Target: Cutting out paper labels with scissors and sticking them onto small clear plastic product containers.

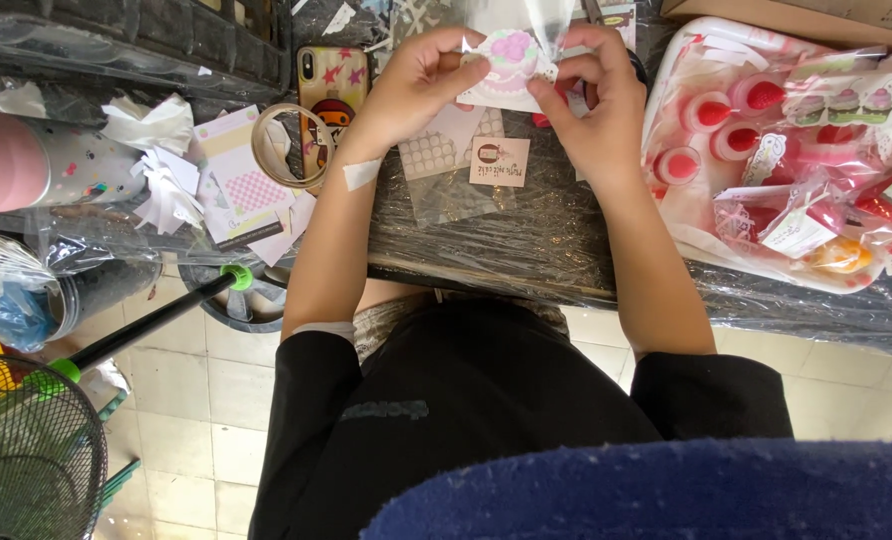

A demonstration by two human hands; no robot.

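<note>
Head view: both hands meet above the far edge of the tabletop (486,250), wrapped in clear film. The left hand (421,80) and right hand (591,95) each pinch one side of a small cake-shaped card (511,65) in a clear bag (536,20), fingers clamped on it. The card's long axis runs left to right, and its pink top points away from the person. The slippery bag could slide free or crease the card if either pinch loosens.

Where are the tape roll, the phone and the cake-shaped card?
tape roll (278,146), head view, on the left part of its ring
phone (331,82), head view, on the middle of its patterned case
card (511,62), head view, on its pink top between both hands
</note>
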